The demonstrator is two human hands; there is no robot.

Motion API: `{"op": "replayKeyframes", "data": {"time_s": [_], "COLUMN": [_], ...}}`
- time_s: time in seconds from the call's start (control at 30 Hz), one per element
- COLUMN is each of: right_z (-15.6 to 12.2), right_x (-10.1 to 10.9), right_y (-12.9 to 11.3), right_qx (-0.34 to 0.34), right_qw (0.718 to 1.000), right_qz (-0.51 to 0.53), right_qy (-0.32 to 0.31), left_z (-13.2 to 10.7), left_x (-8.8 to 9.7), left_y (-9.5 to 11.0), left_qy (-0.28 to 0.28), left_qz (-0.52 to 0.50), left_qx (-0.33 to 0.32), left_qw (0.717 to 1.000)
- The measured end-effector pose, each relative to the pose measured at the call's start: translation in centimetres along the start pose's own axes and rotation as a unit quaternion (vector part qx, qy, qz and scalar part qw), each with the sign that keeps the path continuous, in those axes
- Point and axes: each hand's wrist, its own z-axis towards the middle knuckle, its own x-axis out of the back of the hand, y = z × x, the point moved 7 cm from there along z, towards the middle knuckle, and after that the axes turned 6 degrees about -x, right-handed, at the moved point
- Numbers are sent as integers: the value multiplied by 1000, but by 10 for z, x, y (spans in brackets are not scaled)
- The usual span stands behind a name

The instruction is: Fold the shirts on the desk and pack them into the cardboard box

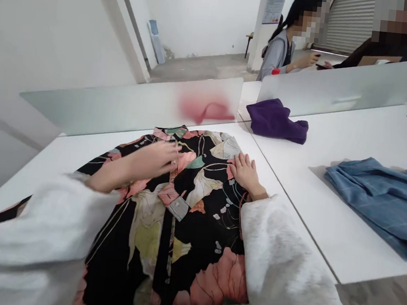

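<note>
A black shirt with a large floral print [213,230] lies spread on the white table, its collar pointing away from me. One of its sleeves is folded across the front, with the grey cuff near the middle. My left hand [161,158] is over the upper chest by the button placket, fingers stretched out and slightly blurred; whether it touches the cloth I cannot tell. Flat on the shirt's right shoulder area rests my right hand [246,173], fingers spread. The other sleeve reaches out to the left, partly hidden by my left arm.
Frosted dividers [140,101] stand along the table's far edge, with something red blurred behind one. A purple cloth [277,121] lies at the back, and a blue garment [382,203] on the right-hand table [324,241]. Two people are beyond the dividers.
</note>
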Motion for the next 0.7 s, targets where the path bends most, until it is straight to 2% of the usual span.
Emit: {"op": "replayKeyframes", "data": {"time_s": [0.07, 0.13, 0.2, 0.3, 0.4, 0.47, 0.5, 0.57, 0.6, 0.7], "right_z": [0, 0, 0, 0, -1, -2, -2, -2, -2, -1], "right_x": [-1, -2, -1, 6, 12, 10, 7, 1, -1, -6], "right_y": [1, 1, 2, 1, -3, -4, -3, -1, 0, 3], "right_qx": [-3, -3, -3, 8, 42, 57, 60, 66, 71, 84], "right_qw": [1000, 1000, 1000, 999, 997, 997, 998, 997, 997, 996], "right_qz": [-7, -11, -14, -16, -12, -13, -16, -26, -31, -33], "right_qy": [1, 5, 11, 34, 56, 40, 28, 14, 14, 24], "left_z": [-36, -61, -75, -80, -84, -95, -106, -142, -168, -267], "left_x": [-23, -49, -75, -105, -116, -112, -106, -92, -84, -67], "left_y": [21, 37, 48, 58, 60, 51, 41, 14, -1, -38], "left_qy": [-16, -13, -2, 19, 43, 56, 66, 107, 138, 245], "left_qz": [-37, -66, -75, -68, -82, -111, -133, -192, -226, -278], "left_qx": [-23, -13, 11, 44, 53, 86, 124, 237, 302, 475], "left_qw": [999, 998, 997, 997, 994, 989, 981, 946, 916, 798]}}
